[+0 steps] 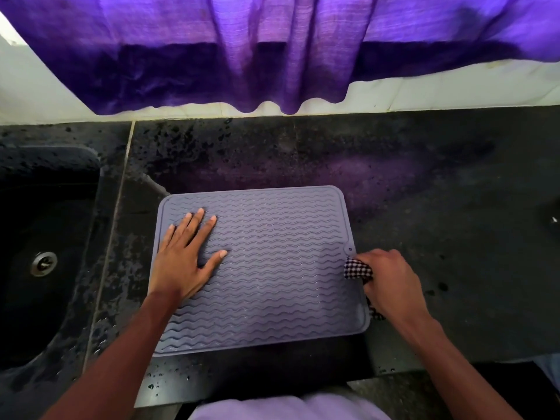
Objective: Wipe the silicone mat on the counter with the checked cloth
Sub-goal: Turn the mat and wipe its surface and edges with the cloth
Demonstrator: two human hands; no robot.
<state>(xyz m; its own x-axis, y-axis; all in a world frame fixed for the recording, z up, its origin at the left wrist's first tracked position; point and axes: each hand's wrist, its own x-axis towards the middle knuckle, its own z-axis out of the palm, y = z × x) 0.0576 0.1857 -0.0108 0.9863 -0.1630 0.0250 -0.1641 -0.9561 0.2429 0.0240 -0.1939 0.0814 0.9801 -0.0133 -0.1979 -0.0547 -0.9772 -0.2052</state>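
Pressing down on the grey mat [272,268] with the left hand [185,256], at the mat's nine o'clock side, fingers [195,221] straight and spread, palm flat on the wavy ridges. Gripping the checked cloth [357,268] in the right hand [391,283] at the mat's three o'clock edge, fingers curled round the bunched fabric, just below the small tab [350,249] with a hole. Touching the mat's rim there with the cloth, a tail of it poking out under the wrist toward five o'clock. Laid flat on the dark speckled desk [424,192], close to its six o'clock edge: the mat. At nine o'clock, a black sink [75,183] with a metal drain [44,263]. At twelve o'clock, a purple curtain [272,56] over white wall. Near six o'clock, water drops [154,384] on the desk.
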